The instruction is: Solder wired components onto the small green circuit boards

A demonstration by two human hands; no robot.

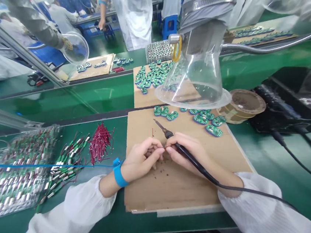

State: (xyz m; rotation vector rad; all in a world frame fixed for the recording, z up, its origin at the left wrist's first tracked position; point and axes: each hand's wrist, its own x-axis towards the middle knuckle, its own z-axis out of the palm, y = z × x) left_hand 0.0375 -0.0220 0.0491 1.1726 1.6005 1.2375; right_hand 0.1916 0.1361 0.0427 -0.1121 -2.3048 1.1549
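My right hand (187, 149) is wrapped round a soldering iron (185, 152), whose tip points up and to the left over the cardboard sheet (191, 194). My left hand (144, 158), with a blue wrist strap (120, 175), is closed in a pinch. A thin red wire (152, 132) sticks up just behind its fingers. Both hands' fingertips meet above the cardboard, and most of what lies between them is hidden. Several green circuit boards (213, 130) lie beyond the hands at the sheet's far edge. Dark specks dot the cardboard below.
Left of the cardboard lie a pile of red wires (100, 142), green-and-red wired parts (65, 166) and a filled plastic tray (16, 176). A clear fume hood (194, 79) hangs overhead. A round tub (245, 103) and black box (281, 104) stand right. Other people work behind.
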